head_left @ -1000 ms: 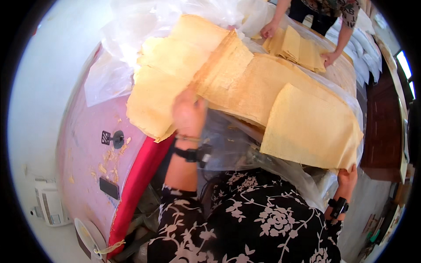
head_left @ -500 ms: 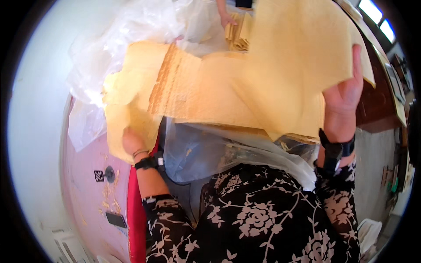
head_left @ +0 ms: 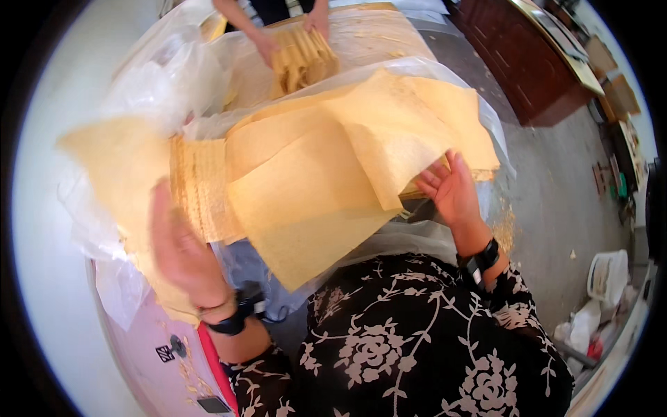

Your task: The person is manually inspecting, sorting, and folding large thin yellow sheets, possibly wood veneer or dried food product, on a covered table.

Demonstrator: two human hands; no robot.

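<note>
Thin yellow sheets, like dried bean curd skin, lie in a broad stack across the middle. A loose top sheet (head_left: 313, 201) slants over it, its lower corner hanging toward my lap. Beside that sheet's lifted right part (head_left: 389, 132) is my right hand (head_left: 455, 194), open, palm showing, fingers apart and close to the edge. My left hand (head_left: 177, 250) is raised beside the stack's ridged left edge (head_left: 198, 187), in front of another yellow sheet (head_left: 114, 167). Motion smears its fingers, so I cannot tell whether it grips anything.
Across the table, another person's hands (head_left: 267, 48) hold a folded yellow bundle (head_left: 302, 59). Clear plastic sheeting (head_left: 163, 76) surrounds the stack. A phone (head_left: 213, 404) and crumbs lie on the pink surface at lower left. A dark red cabinet (head_left: 524, 59) stands at far right.
The large sheet raised at the right has come down over the stack. My right hand has moved left and lower; my left hand has moved left. The other person's bundle shows more fully.
</note>
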